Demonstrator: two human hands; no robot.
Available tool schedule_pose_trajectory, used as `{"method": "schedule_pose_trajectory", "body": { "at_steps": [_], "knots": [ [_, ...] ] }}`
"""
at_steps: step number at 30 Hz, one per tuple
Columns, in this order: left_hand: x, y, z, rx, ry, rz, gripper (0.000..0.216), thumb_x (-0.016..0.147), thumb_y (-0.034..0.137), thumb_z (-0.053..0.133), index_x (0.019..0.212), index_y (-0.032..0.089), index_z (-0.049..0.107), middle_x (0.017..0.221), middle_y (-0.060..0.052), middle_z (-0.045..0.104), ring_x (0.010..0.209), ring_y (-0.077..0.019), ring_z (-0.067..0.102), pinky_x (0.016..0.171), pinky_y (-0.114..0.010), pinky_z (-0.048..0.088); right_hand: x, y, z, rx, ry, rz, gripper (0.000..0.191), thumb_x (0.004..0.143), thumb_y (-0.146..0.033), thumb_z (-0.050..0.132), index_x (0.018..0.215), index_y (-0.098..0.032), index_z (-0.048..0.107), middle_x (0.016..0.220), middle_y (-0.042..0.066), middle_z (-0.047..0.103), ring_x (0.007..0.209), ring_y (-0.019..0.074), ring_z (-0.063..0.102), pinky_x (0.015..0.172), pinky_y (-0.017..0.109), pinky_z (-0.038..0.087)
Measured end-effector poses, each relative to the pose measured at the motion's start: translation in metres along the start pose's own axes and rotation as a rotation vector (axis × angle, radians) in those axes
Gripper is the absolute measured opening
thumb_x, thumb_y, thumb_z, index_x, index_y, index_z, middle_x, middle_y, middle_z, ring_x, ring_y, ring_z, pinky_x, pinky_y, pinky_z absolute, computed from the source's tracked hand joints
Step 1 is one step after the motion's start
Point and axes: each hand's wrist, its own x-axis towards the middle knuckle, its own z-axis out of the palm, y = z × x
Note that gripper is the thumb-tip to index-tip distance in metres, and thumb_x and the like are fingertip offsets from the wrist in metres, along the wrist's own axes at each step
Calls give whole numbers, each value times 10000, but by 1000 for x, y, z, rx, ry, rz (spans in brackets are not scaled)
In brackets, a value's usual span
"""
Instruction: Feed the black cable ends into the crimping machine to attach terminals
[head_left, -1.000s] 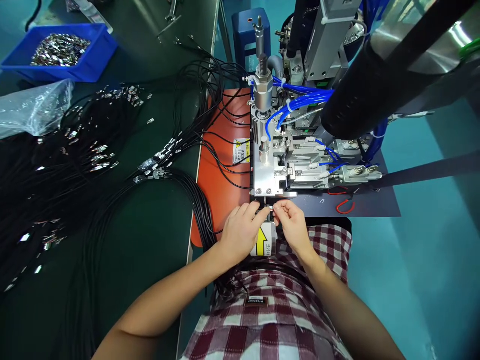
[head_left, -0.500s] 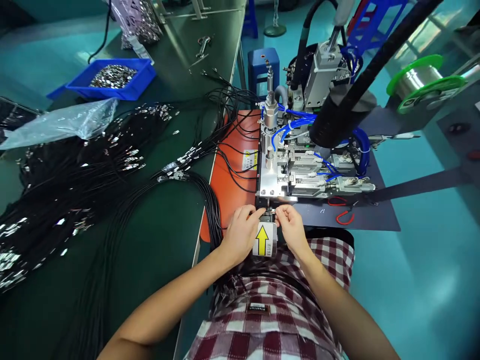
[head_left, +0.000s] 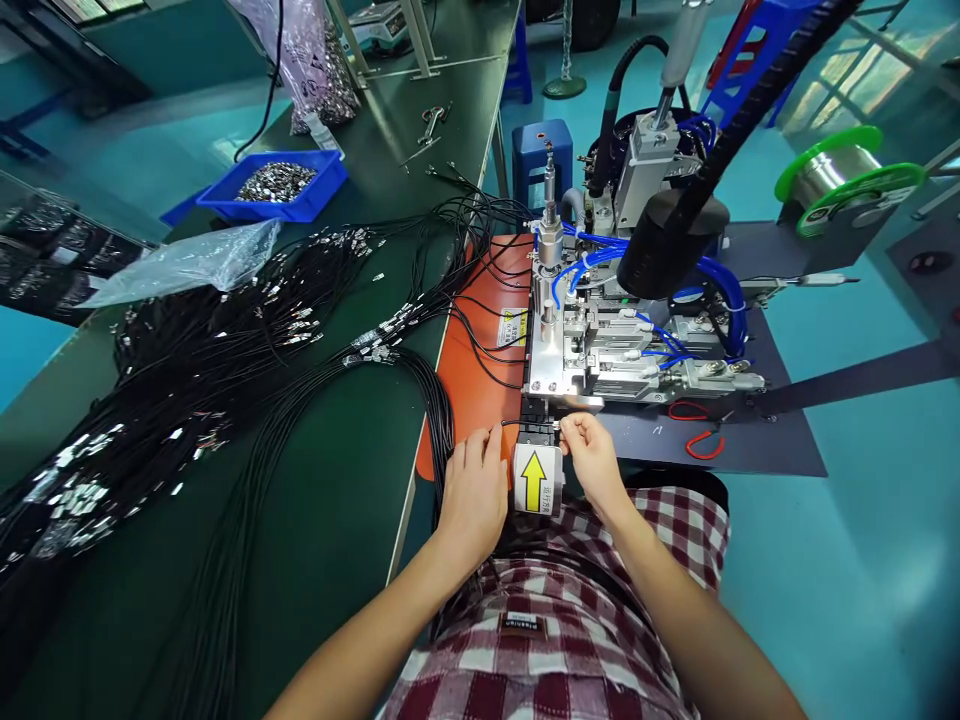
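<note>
My left hand (head_left: 474, 490) lies on the orange mat (head_left: 480, 375) with its fingers curled round a thin black cable (head_left: 517, 423) that runs right to the fixture. My right hand (head_left: 591, 458) pinches the small metal end of that cable at the black fixture (head_left: 537, 433) in front of the metal machine (head_left: 592, 350). Between my hands sits a white label with a yellow arrow (head_left: 535, 480) pointing toward the machine.
Bundles of black cables with metal ends (head_left: 225, 340) cover the dark green bench (head_left: 315, 520) at left. A blue bin of metal parts (head_left: 274, 186) and a plastic bag (head_left: 187, 262) lie further back. A green wire spool (head_left: 847, 175) stands at right.
The camera has tilted up, showing more of the bench. My hands have drawn apart; the left has slid back left along the cable while the right stays at the fixture.
</note>
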Motion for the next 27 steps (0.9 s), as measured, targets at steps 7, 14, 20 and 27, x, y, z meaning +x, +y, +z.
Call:
{"method": "schedule_pose_trajectory", "body": {
  "at_steps": [7, 14, 20, 27],
  "knots": [
    [12, -19, 6, 94, 83, 118, 418, 937, 169, 384, 1337, 106, 487, 1210, -183, 475, 1197, -322, 430, 974, -466, 436, 0, 0, 0, -1, -4, -2, 272, 821, -459, 596, 767, -203, 522, 565, -51, 498, 523, 125, 474, 543, 274, 383],
    [25, -9, 4, -18, 26, 253, 383, 915, 112, 386, 1269, 105, 531, 1185, -152, 552, 1060, -274, 514, 891, -411, 474, 1, 2, 0, -2, -2, -24, 276, 827, -466, 588, 766, -207, 514, 570, -49, 496, 521, 129, 478, 536, 277, 385],
    [31, -5, 12, -173, 19, 303, 414, 868, 46, 379, 1221, 159, 561, 1205, -101, 572, 1117, -245, 498, 959, -386, 430, 0, 3, -1, -22, -3, -11, 262, 840, -462, 585, 794, -212, 522, 581, -44, 509, 538, 137, 486, 551, 282, 392],
    [45, -3, 8, -66, -12, 389, 324, 875, 116, 448, 1153, 171, 605, 1090, -92, 606, 969, -240, 536, 828, -358, 444, -1, 1, 0, -32, -2, -33, 257, 848, -453, 576, 786, -211, 517, 579, -45, 496, 530, 136, 473, 546, 283, 383]
  ]
}}
